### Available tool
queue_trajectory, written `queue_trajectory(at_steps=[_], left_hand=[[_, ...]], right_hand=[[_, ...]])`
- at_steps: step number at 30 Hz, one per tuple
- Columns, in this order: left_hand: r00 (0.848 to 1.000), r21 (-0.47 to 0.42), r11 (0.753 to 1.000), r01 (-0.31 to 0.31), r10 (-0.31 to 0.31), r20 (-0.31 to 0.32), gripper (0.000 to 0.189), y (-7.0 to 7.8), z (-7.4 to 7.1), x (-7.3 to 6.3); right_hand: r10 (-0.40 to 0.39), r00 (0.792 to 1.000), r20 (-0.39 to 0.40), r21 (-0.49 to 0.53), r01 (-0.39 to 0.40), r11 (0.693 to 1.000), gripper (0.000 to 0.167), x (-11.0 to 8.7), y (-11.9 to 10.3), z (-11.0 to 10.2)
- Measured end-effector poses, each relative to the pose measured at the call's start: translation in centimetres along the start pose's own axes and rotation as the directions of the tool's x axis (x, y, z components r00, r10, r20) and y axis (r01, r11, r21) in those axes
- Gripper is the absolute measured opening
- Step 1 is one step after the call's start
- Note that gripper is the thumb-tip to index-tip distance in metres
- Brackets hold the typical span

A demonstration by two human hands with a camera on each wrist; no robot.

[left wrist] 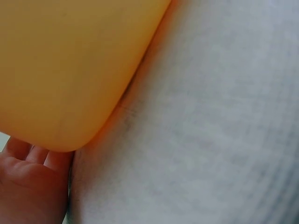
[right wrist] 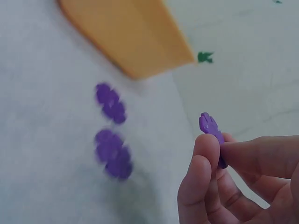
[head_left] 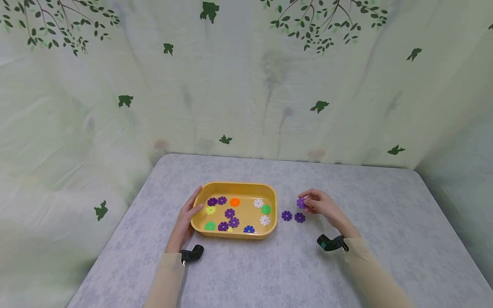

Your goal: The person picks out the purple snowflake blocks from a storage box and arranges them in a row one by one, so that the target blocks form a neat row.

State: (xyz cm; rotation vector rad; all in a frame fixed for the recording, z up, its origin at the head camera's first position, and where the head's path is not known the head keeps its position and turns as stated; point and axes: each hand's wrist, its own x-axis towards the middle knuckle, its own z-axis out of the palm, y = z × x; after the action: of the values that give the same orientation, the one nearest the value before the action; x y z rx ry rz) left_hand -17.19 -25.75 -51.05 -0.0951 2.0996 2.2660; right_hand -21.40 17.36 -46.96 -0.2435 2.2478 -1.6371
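Observation:
My right hand [head_left: 321, 206] pinches a purple notched plastic disc [right wrist: 211, 126] between thumb and fingers, raised above the table right of the yellow tray [head_left: 239, 235]. Two more purple discs, one nearer the tray [head_left: 286, 216] and one beside it [head_left: 299, 217], lie flat on the table below that hand. At the tray's left end my left hand [head_left: 186, 220] holds the rim, its thumb over the edge and its fingers along the outside. In the left wrist view the tray wall [left wrist: 70, 70] hides the fingertips.
Inside the tray lie several notched discs: purple, yellow, white, green, an orange one [head_left: 235, 202] and a blue one [head_left: 249, 229]. The grey table [head_left: 385, 205] extends to a leaf-printed curtain [head_left: 246, 85] at the back and sides.

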Motion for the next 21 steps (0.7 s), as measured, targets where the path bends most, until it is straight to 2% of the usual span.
queue_trajectory(at_steps=[9,15,21], left_hand=[[1.0,0.025,1.0,-0.002,0.002,-0.018,0.056,0.0,-0.2,0.0],[1.0,0.021,1.0,0.0,0.001,-0.014,0.057,0.1,-0.1,0.0],[1.0,0.022,1.0,-0.002,0.002,-0.014,0.056,0.0,0.0,0.1]], right_hand=[[0.051,0.995,-0.088,-0.008,-0.052,0.999,0.026,-2.0,3.1,-1.3],[0.098,0.989,-0.114,-0.06,-0.105,0.993,0.024,-2.5,3.8,-1.0],[0.097,0.987,-0.127,-0.124,-0.113,0.986,0.022,-2.6,3.6,-0.7]])
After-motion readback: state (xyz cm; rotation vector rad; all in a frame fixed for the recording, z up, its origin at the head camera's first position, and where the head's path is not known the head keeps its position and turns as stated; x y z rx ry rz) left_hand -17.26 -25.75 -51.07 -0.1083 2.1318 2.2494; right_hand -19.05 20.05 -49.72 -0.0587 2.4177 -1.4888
